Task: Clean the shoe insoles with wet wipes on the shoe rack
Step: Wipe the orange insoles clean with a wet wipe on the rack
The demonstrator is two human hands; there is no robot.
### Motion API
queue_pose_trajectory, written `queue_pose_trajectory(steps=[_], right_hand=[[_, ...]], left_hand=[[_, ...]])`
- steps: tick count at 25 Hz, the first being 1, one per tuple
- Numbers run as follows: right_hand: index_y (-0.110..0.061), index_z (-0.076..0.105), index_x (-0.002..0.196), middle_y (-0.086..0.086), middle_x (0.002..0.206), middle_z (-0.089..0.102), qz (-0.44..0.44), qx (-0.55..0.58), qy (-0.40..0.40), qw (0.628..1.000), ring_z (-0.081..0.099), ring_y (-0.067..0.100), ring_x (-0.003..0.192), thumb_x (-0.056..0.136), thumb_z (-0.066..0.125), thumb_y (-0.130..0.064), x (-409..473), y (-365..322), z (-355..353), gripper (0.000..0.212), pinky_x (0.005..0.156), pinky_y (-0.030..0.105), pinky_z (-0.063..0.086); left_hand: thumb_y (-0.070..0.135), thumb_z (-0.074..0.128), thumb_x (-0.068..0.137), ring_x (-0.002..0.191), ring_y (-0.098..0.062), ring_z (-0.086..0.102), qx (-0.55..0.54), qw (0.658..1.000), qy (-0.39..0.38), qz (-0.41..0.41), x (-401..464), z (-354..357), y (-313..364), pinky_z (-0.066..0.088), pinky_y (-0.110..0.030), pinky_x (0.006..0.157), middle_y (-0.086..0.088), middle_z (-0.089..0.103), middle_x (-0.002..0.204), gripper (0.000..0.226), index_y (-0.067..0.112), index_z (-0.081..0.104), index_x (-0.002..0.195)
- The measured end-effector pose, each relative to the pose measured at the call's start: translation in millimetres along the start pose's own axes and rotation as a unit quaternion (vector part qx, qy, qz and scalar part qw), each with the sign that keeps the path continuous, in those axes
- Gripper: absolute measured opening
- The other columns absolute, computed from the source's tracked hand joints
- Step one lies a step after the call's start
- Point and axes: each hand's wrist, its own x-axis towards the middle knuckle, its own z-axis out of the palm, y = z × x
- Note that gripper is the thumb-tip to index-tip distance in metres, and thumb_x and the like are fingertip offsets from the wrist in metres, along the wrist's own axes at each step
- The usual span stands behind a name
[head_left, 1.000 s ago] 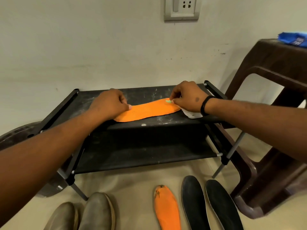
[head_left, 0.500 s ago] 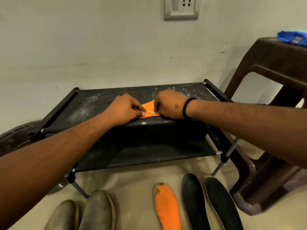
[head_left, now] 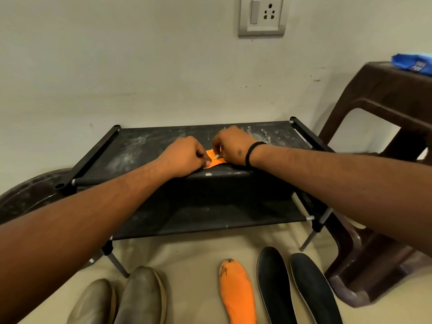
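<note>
An orange insole (head_left: 214,160) lies on the top shelf of the black shoe rack (head_left: 145,146); only a small patch shows between my hands. My left hand (head_left: 184,155) holds it down with curled fingers and the thumb pressed on it. My right hand (head_left: 233,146), with a black wristband, pinches a small pale wet wipe (head_left: 217,156) against the insole, close beside my left hand. On the floor in front lie a second orange insole (head_left: 237,293) and two black insoles (head_left: 274,286), (head_left: 313,291).
A pair of grey-brown shoes (head_left: 121,298) stands on the floor at the lower left. A brown plastic stool (head_left: 385,94) at the right carries a blue pack (head_left: 413,64). A dark round object (head_left: 28,195) sits left of the rack. The wall is close behind.
My right hand has slid the wipe leftward along the insole, from its right end up to my left hand. My left hand has shifted a little to the right.
</note>
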Motion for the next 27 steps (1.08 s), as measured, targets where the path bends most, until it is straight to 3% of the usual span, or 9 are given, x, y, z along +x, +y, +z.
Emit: queue_pose_trajectory(steps=[4,8,11,15,19,22,25,27], right_hand=[[-0.012,0.074,0.093,-0.002,0.091,0.063,-0.022,0.022,-0.034,0.999,0.056,0.014,0.085,0.09,0.059,-0.003,-3,11,-8,0.017,0.074,0.025,0.043],[-0.014,0.073,0.089,-0.012,0.078,0.058,-0.035,0.013,-0.097,0.995,0.053,0.005,0.073,0.088,0.064,-0.005,-17,27,-26,0.013,0.071,0.022,0.041],[-0.014,0.073,0.089,-0.014,0.072,0.058,-0.03,0.023,-0.1,0.994,0.052,0.0,0.068,0.088,0.063,-0.005,-25,39,-29,0.013,0.063,0.016,0.039],[-0.011,0.071,0.097,-0.013,0.076,0.05,-0.015,0.031,-0.035,0.999,0.049,0.009,0.072,0.091,0.057,-0.004,-20,34,-10,0.016,0.068,0.023,0.038],[-0.013,0.07,0.097,0.002,0.096,0.062,0.011,0.003,-0.011,1.0,0.059,0.021,0.089,0.091,0.058,-0.005,7,22,2,0.016,0.073,0.028,0.043],[-0.012,0.068,0.098,0.011,0.108,0.067,0.036,0.009,0.02,0.999,0.062,0.027,0.095,0.09,0.056,-0.003,16,18,7,0.016,0.078,0.032,0.05],[-0.008,0.068,0.101,0.013,0.107,0.068,0.035,0.012,0.019,0.999,0.063,0.029,0.096,0.09,0.055,-0.002,12,10,8,0.018,0.085,0.037,0.054],[-0.007,0.07,0.099,0.011,0.104,0.068,0.015,0.042,0.009,0.999,0.063,0.024,0.093,0.089,0.058,-0.003,4,7,4,0.016,0.083,0.033,0.053]], left_hand=[[0.022,0.073,0.089,0.092,-0.007,0.066,-0.003,1.0,0.003,-0.006,0,0,-1,0.052,-0.031,0.093,0.004,0.076,0.105,0.015,0.017,0.08,0.101],[0.023,0.074,0.088,0.09,-0.003,0.062,-0.015,1.0,0.005,-0.005,-1,-1,-4,0.049,-0.026,0.091,0.005,0.075,0.108,0.015,0.017,0.08,0.101],[0.024,0.072,0.09,0.086,-0.002,0.059,0.005,1.0,0.01,0.006,-1,1,-3,0.048,-0.027,0.09,0.005,0.074,0.109,0.017,0.018,0.078,0.104],[0.023,0.071,0.091,0.077,0.001,0.054,0.02,1.0,0.012,0.021,1,2,-1,0.043,-0.024,0.083,0.004,0.073,0.106,0.016,0.018,0.078,0.103],[0.022,0.072,0.09,0.073,0.005,0.053,0.021,0.999,0.011,0.031,2,2,-2,0.04,-0.019,0.078,0.007,0.071,0.096,0.015,0.018,0.079,0.101],[0.023,0.073,0.089,0.075,0.003,0.054,0.023,0.999,0.014,0.021,3,2,-4,0.043,-0.023,0.079,0.007,0.073,0.101,0.014,0.02,0.08,0.1],[0.026,0.075,0.087,0.081,-0.003,0.058,0.02,1.0,0.023,-0.003,2,2,-5,0.05,-0.029,0.083,0.007,0.074,0.102,0.013,0.023,0.081,0.097],[0.027,0.075,0.086,0.083,-0.004,0.059,0.014,1.0,0.022,-0.008,0,1,-7,0.051,-0.031,0.085,0.008,0.074,0.102,0.013,0.023,0.081,0.097]])
